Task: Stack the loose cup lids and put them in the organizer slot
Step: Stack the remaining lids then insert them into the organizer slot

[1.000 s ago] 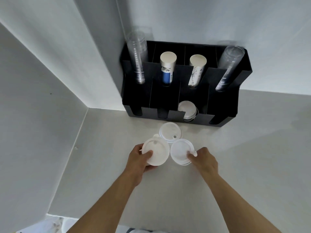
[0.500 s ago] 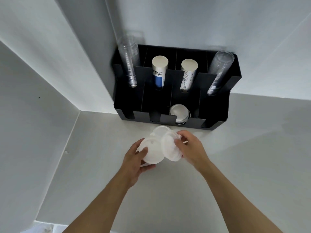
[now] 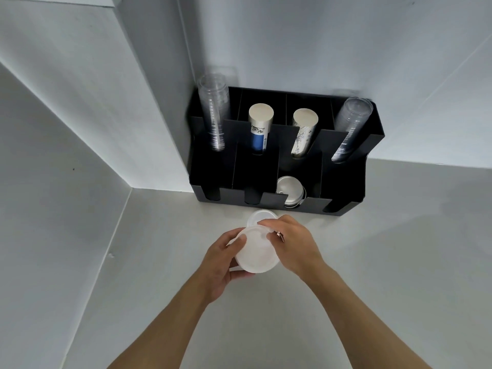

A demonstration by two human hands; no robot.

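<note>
Two white cup lids sit one on the other as a small stack, held just above the counter. My left hand grips the stack from the left and below. My right hand presses on its upper right edge with closed fingers. A third white lid lies on the counter just behind the stack, partly hidden by my fingers. The black organizer stands against the wall; its third front slot holds several white lids.
The organizer's back row holds clear cup stacks at far left and far right, and two paper cup stacks between them. A wall corner closes in on the left. The grey counter extends to the right.
My right hand carried its lid leftward and laid it on the lid in my left hand, forming one stack. The view shifted so the organizer sits further right.
</note>
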